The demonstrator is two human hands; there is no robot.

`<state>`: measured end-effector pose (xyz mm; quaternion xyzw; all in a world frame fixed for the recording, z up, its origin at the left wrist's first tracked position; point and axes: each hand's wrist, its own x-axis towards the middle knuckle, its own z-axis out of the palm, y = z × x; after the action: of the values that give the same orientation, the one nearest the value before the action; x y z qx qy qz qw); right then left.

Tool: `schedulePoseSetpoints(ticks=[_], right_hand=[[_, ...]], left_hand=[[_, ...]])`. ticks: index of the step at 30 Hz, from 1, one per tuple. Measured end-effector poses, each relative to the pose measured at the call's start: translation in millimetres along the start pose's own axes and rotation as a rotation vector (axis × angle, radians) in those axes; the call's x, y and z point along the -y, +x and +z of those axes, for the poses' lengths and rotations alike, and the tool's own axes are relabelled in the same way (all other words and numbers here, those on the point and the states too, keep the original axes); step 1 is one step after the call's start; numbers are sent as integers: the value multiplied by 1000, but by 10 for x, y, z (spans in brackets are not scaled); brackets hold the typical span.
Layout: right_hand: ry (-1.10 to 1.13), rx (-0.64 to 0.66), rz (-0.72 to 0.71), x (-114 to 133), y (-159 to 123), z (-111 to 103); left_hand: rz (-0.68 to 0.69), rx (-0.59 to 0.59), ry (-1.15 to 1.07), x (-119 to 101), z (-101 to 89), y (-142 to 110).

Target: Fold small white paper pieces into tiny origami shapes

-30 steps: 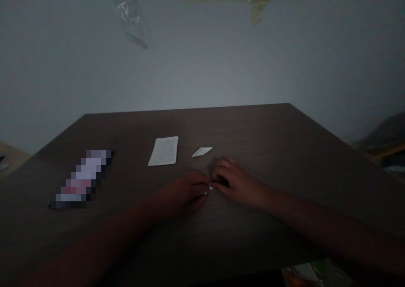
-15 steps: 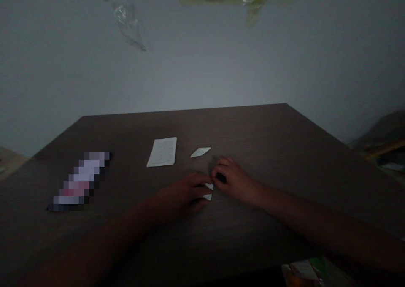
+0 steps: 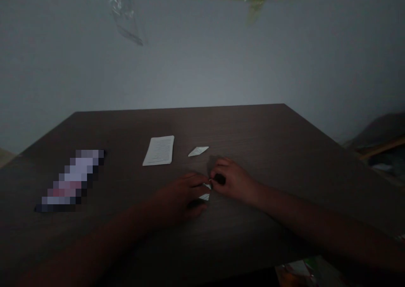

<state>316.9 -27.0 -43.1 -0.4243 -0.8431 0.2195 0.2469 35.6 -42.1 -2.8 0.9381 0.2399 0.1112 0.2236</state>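
A small folded piece of white lined paper lies on the table, mostly hidden under my left hand. That hand has its fingers spread and lying over the paper, and slips of white show between them. My right hand curls in from the right, thumb and forefinger brought together in a pinch at the paper's far right edge. Just beyond the hands sits a folded paper diamond, touched by neither. A stack of printed paper sheets lies to its left.
A phone with a blurred-out screen lies at the left of the brown table. The far table edge is near a pale wall with clear plastic and yellow tape on it. Dim clutter stands beyond the right edge.
The whole view has shifted slightly, so the phone and sheets appear farther left. Both hands stay at the folded paper, with the right fingertips still at its edge.
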Motion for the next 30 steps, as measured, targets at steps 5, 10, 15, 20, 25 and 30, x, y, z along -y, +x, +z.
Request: schedulePoseSetpoints(ticks=[5, 10, 15, 20, 25, 30], right_hand=[[3, 17, 43, 31, 8, -57], [31, 35, 39, 14, 53, -84], [13, 2, 57, -34, 83, -44], [27, -54, 26, -104, 88, 0], [94, -116, -34, -154, 44, -55], [79, -59, -129, -105, -11, -100]], left_hand=[[24, -4, 0, 9, 5, 2], [26, -6, 9, 21, 9, -3], [25, 8, 9, 26, 2, 1], [35, 6, 47, 21, -4, -10], [26, 4, 152, -10, 4, -29], [-34, 18, 261, -4, 52, -38]])
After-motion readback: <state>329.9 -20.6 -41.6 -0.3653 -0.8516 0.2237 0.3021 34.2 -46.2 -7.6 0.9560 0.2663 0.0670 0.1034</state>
